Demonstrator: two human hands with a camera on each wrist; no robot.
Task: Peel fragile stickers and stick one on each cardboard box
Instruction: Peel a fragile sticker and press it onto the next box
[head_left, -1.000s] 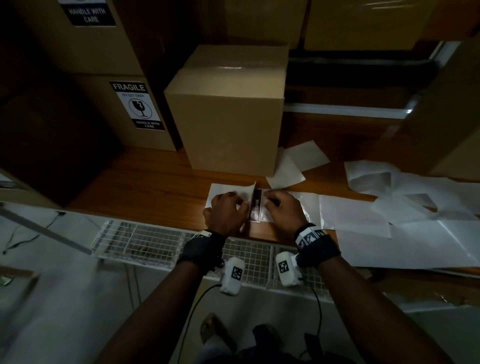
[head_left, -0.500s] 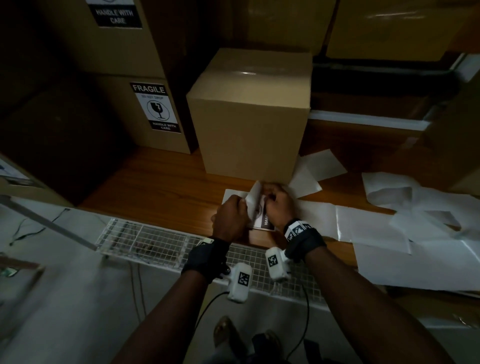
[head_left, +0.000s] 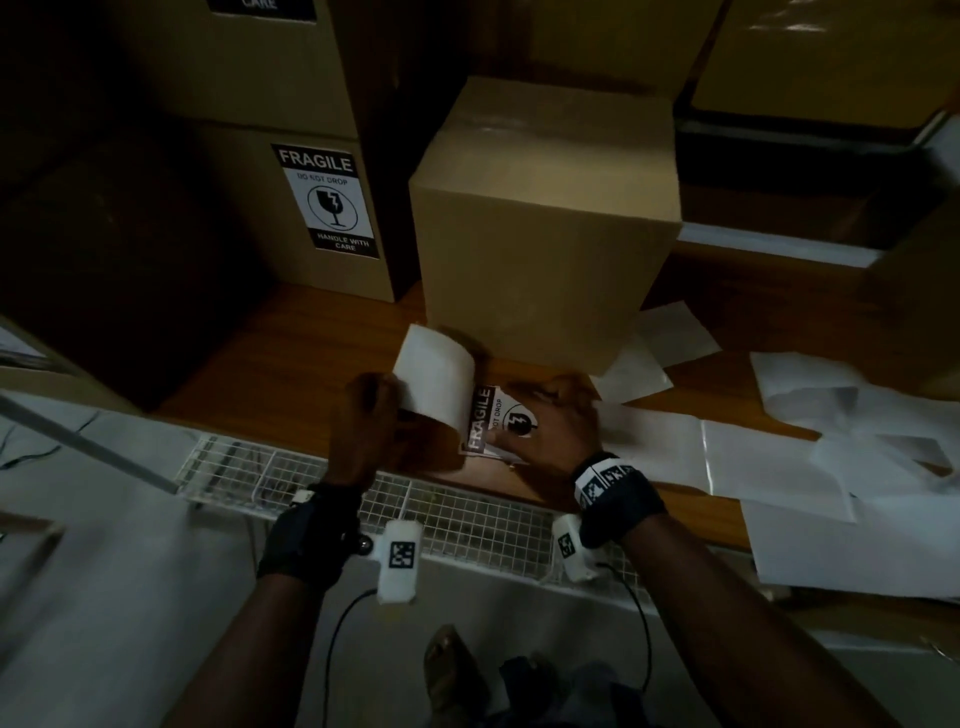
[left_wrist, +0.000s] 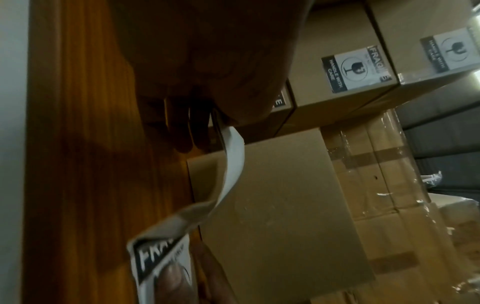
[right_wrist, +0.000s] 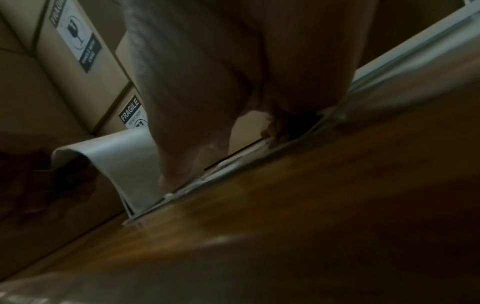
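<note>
A black-and-white fragile sticker (head_left: 496, 421) lies face up on the wooden table (head_left: 291, 353), in front of a plain cardboard box (head_left: 545, 234). My right hand (head_left: 550, 426) holds it there, with the thumb (right_wrist: 179, 174) on its printed face and the fingers curled at its far edge. My left hand (head_left: 374, 415) pinches the white backing paper (head_left: 436, 374), which curls up and away to the left. In the left wrist view the backing paper (left_wrist: 233, 164) arches from the left hand (left_wrist: 207, 115) down to the sticker (left_wrist: 153, 257).
Stacked boxes (head_left: 249, 223) at the back left carry fragile labels (head_left: 327, 200). Several loose white backing sheets (head_left: 779, 457) cover the table to the right. A white wire mesh tray (head_left: 467, 519) runs along the table's front edge. More boxes stand behind.
My left hand has drawn the backing paper up and to the left, baring more of the sticker's printed face. My right hand has shifted from pinching its edge to holding it down.
</note>
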